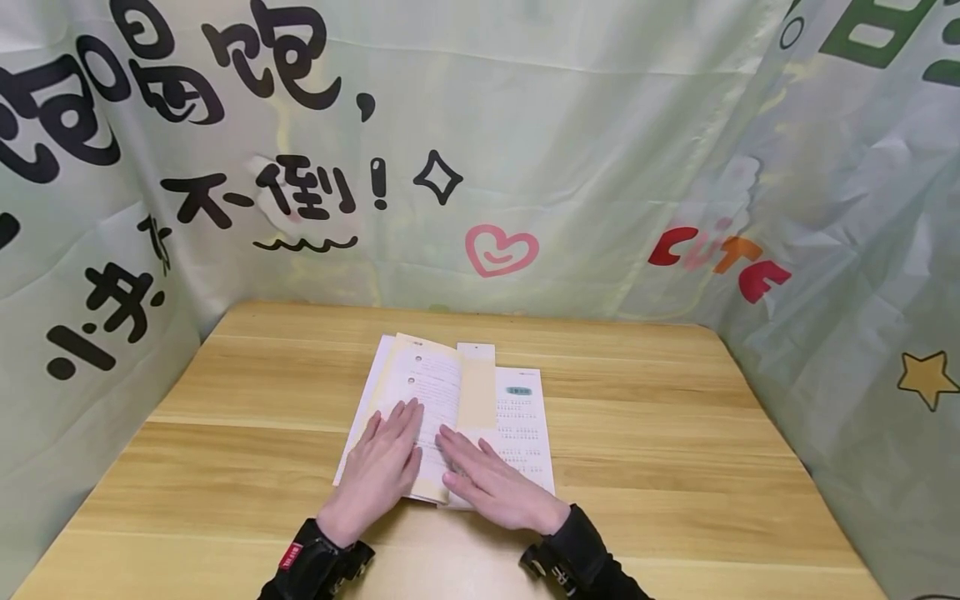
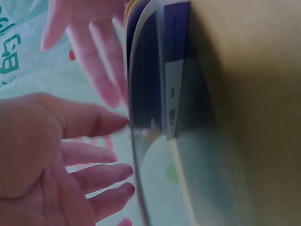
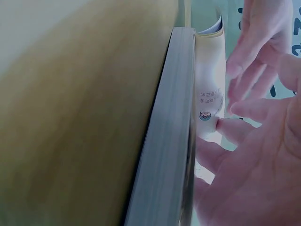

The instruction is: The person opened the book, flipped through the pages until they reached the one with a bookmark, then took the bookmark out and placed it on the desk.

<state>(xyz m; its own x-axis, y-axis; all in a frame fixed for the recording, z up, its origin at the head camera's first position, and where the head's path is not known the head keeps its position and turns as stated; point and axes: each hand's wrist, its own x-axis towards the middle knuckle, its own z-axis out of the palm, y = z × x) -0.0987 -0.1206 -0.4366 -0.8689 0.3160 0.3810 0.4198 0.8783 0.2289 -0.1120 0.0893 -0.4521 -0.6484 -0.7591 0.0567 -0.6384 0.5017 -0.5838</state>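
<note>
An open book [image 1: 438,379] lies in the middle of the wooden table, its left side slightly raised in the head view. My left hand [image 1: 378,467] rests on the printed left page with its fingers straight. Over the inner part of the right page [image 1: 528,433], close to the spine, my right hand [image 1: 498,492] has its fingers extended. A cream flap [image 1: 477,387] stands between the two pages. From the right wrist, the thick page block [image 3: 162,141] and a curved leaf [image 3: 209,80] show beside the right hand. The left wrist view shows the book's dark cover [image 2: 148,75] curving upward.
The wooden table [image 1: 675,433] extends on both sides of the book. Behind it and at its sides hangs a pale printed cloth [image 1: 585,167] with lettering, a pink heart [image 1: 502,251] and a star [image 1: 928,379]. Dark wrist cameras sit on both sleeves.
</note>
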